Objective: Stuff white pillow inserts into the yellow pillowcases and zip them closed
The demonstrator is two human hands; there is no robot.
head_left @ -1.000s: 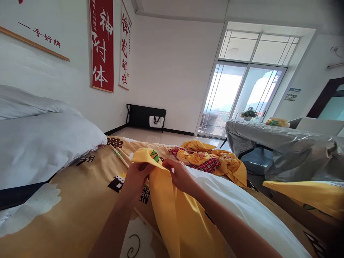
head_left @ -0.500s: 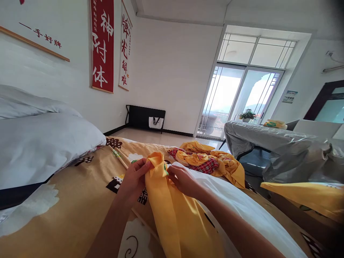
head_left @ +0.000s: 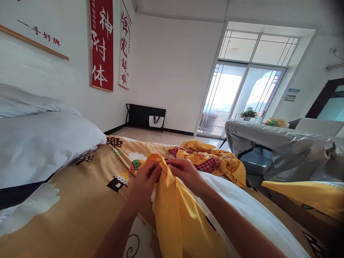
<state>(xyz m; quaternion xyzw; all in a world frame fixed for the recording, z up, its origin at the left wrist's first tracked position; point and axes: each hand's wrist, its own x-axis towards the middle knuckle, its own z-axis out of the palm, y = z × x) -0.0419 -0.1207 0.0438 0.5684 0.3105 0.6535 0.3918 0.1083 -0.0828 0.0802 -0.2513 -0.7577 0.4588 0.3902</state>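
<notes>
Hands [head_left: 145,184] drew closer, pinching cloth [head_left: 168,218].

Yellow cloth [head_left: 189,218] partly past bottom edge

Yellow cloth [head_left: 169,218]: upper edge raised, bunched, folded; lower length drapes over brown patterned bedsheet [head_left: 80,204] toward camera; dark mark near right side.

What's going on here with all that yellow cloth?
A person is holding a piece of yellow cloth, with the left hand and right hand pinching its folded, bunched top edge close together. The rest hangs down toward the person, over a brown patterned cover and some white bedding. Just beyond lies a crumpled heap of yellow and red-checked cloth.
</notes>
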